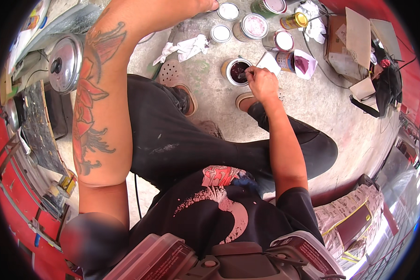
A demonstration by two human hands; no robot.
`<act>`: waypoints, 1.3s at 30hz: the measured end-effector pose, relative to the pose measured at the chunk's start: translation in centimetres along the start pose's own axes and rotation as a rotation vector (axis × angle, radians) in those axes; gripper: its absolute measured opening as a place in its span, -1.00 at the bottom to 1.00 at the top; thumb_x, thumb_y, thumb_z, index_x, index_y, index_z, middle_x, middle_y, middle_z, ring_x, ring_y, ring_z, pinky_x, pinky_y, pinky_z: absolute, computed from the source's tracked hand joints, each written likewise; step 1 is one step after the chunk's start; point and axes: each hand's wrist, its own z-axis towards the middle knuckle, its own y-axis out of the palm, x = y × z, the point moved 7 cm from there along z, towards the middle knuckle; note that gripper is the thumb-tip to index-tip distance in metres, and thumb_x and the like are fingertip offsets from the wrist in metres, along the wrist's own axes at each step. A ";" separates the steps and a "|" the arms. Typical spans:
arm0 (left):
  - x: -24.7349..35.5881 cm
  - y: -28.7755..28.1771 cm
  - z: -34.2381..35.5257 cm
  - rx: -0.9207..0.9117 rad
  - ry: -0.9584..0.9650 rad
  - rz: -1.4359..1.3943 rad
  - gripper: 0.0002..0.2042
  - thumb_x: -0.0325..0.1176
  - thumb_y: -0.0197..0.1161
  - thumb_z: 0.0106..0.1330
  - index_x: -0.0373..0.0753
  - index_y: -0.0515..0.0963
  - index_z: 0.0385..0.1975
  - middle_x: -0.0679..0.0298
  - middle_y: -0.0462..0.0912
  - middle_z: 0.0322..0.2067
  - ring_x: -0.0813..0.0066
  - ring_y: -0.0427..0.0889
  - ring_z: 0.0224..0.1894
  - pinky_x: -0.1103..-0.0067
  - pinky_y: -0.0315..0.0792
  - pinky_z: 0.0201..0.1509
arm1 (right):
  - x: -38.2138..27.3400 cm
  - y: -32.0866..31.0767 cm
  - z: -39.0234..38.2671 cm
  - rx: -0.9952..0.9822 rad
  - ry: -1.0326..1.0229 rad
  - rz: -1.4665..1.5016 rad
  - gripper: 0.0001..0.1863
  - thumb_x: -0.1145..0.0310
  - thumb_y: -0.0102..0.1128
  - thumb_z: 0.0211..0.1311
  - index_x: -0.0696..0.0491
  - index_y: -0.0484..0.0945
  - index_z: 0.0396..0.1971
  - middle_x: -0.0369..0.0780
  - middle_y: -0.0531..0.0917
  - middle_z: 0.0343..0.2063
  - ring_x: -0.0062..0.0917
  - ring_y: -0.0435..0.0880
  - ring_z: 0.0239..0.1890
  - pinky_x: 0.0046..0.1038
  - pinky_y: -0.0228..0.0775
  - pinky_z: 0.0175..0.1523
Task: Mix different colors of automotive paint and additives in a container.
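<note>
1. The right hand (263, 84) pinches a thin implement (242, 75), its kind unclear, at the open paint can (228, 70).
2. That can, dark inside, stands on the floor (322, 121) just beyond the right shoe (243, 99).
3. The left hand (198, 5) is cut off at the far edge; I cannot tell its grip.
4. A white cloth (191, 49) lies left of the can.

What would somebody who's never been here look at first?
Probably the left forearm, with its big red-and-black tattoo, along the picture's left side. Next, the right hand at the edge of an open can of dark paint, near the top centre. Then maybe the shiny round lid, farther left.
</note>
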 end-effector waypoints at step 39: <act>0.2 0.3 0.2 -0.006 0.016 0.018 -0.25 -0.17 0.35 0.28 -0.38 0.24 0.42 -0.25 0.59 0.12 -0.12 0.59 0.18 0.26 0.46 0.26 | 0.5 -0.1 0.0 0.133 -0.036 0.055 -0.83 0.26 0.15 0.36 -0.10 0.73 -0.24 -0.16 0.78 -0.31 -0.24 0.75 -0.20 -0.19 0.48 0.00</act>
